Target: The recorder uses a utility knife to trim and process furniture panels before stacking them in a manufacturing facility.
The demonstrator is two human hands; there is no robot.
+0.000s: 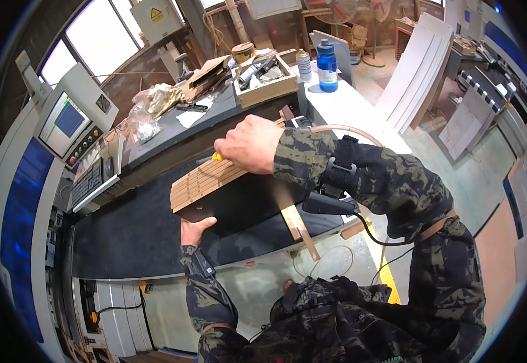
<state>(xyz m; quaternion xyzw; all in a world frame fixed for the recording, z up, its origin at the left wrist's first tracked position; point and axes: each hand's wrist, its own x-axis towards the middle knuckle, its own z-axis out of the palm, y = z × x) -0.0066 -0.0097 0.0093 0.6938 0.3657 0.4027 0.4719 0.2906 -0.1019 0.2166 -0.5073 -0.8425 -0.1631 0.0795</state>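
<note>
A stack of several boards (233, 196) with tan edges and a dark outer face stands on edge over the black machine bed (124, 242). My left hand (197, 230) grips its near left end, thumb against the dark face and fingers mostly hidden. Above the tan edges, my right hand (248, 145) is closed, knuckles up. A small yellow thing (217, 156) shows under its fingers; its kind is hidden. Beyond the right wrist a pale hose (348, 128) curves to the right.
A narrow wooden strip (300, 230) juts over the bed's front edge. Behind lies a grey ledge with a crumpled plastic bag (147, 130) and a wooden tray (266, 92) of tools. A blue bottle (327, 68) stands on a white surface. At left is a control screen (65, 124).
</note>
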